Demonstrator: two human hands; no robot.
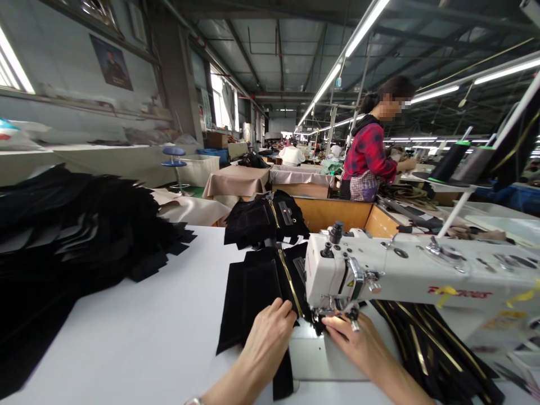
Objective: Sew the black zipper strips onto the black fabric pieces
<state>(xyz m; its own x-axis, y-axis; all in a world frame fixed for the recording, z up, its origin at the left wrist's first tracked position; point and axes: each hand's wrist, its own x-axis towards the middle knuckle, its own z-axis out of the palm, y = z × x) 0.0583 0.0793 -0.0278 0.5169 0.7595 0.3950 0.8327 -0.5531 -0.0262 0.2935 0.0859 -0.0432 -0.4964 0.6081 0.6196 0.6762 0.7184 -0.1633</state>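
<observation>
Black zippered panel (257, 304) under left hand (268, 337) and right hand (358, 343), fingers (337, 323) together on it; wooden bin (329, 215) beyond, contents unseen.

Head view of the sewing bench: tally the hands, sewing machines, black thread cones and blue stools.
Left hand and right hand: 2
Sewing machine: 1
Black thread cones: 2
Blue stool: 1
Total: 6

Own body examined. My left hand (270, 332) and right hand (358, 343) are bare, as are my left forearm (240, 374) and right forearm (399, 379). A narrow silver-toned band (194, 401) sits on the left arm, cut off at the lower edge of view; its detail is too small to tell.
</observation>
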